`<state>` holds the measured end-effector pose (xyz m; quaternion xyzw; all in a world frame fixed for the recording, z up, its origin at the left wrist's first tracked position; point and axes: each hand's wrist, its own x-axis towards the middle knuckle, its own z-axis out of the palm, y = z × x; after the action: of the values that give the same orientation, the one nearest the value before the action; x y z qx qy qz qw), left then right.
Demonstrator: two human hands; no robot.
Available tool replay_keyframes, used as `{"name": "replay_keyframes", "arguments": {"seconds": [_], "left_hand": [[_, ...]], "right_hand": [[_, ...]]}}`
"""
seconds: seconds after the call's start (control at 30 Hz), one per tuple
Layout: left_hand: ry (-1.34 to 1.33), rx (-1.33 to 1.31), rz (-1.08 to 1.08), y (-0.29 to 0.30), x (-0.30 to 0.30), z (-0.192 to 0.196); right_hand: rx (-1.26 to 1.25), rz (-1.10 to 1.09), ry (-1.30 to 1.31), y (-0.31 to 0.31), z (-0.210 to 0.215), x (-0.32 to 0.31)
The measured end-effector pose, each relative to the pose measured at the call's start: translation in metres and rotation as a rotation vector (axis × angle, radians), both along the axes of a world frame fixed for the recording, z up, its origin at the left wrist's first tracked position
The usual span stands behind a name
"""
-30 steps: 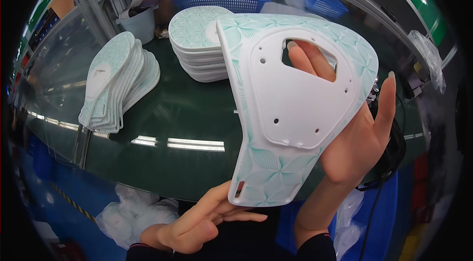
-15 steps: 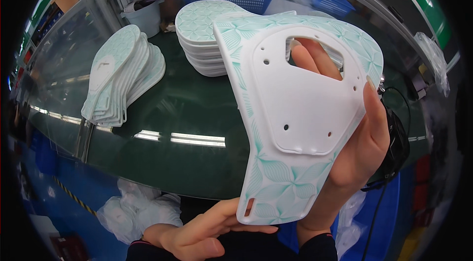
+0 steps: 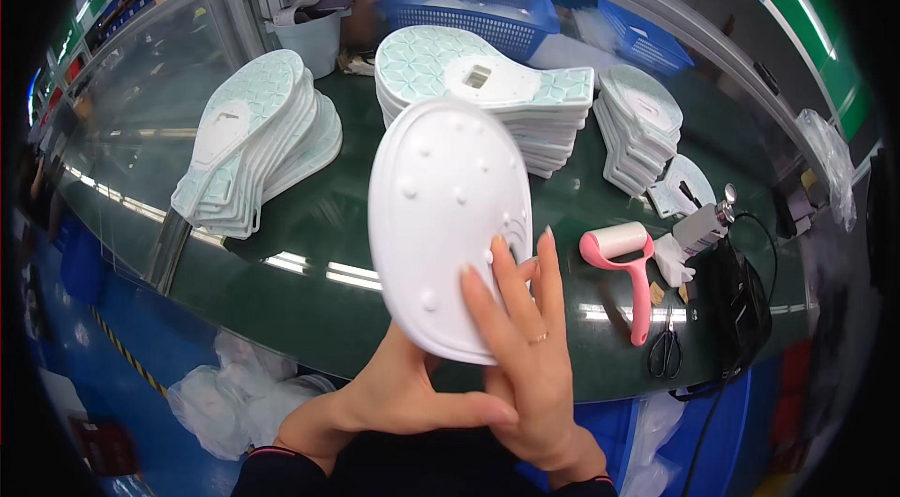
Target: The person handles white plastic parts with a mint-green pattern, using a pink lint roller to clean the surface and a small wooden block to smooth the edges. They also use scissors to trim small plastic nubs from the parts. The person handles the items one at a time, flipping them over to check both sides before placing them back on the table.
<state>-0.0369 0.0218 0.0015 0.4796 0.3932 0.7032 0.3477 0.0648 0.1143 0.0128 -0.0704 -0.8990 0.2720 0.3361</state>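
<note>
A white moulded plastic panel (image 3: 445, 206) is held up in front of me, its rounded end pointing away. Small round bumps dot the plain face turned toward me. My left hand (image 3: 403, 389) grips it from below at the near end, its fingers partly hidden behind it. My right hand (image 3: 530, 338) lies against its lower right, fingertips on the face and edge. Beyond it stands a stack of white panels with green leaf patterns (image 3: 431, 66). More patterned panels lean in a fanned stack (image 3: 239, 136) on the left, and a smaller stack (image 3: 642, 117) sits to the right.
On the dark green table (image 3: 281, 295) to the right lie a pink-handled sticky roller (image 3: 640, 295), black scissors (image 3: 666, 352), a white bottle (image 3: 698, 227) and a black bag (image 3: 736, 281). Blue baskets (image 3: 469, 14) stand at the back, near a pale bucket (image 3: 309, 42). Plastic bags hang below the front edge.
The panel has moved left and been turned, so its plain bumpy face shows instead of the patterned one. My right hand has shifted left and down; the tools on the right now show.
</note>
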Motion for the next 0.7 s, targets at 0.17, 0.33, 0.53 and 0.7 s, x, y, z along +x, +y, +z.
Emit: {"name": "replay_keyframes", "arguments": {"seconds": [0.17, 0.33, 0.53, 0.7], "left_hand": [[-0.485, 0.006, -0.014, 0.0, -0.01, 0.003], [-0.696, -0.028, -0.054, -0.01, -0.005, 0.005], [-0.744, 0.019, -0.174, -0.027, -0.003, -0.011], [-0.708, 0.035, -0.048, -0.029, 0.0, -0.015]], "right_hand": [[-0.192, -0.004, 0.127, 0.014, 0.002, 0.025], [-0.887, -0.046, 0.375, 0.021, -0.038, 0.026], [-1.448, 0.431, 0.257, 0.004, -0.048, 0.042], [-1.492, 0.52, 0.255, -0.004, -0.044, 0.04]]}}
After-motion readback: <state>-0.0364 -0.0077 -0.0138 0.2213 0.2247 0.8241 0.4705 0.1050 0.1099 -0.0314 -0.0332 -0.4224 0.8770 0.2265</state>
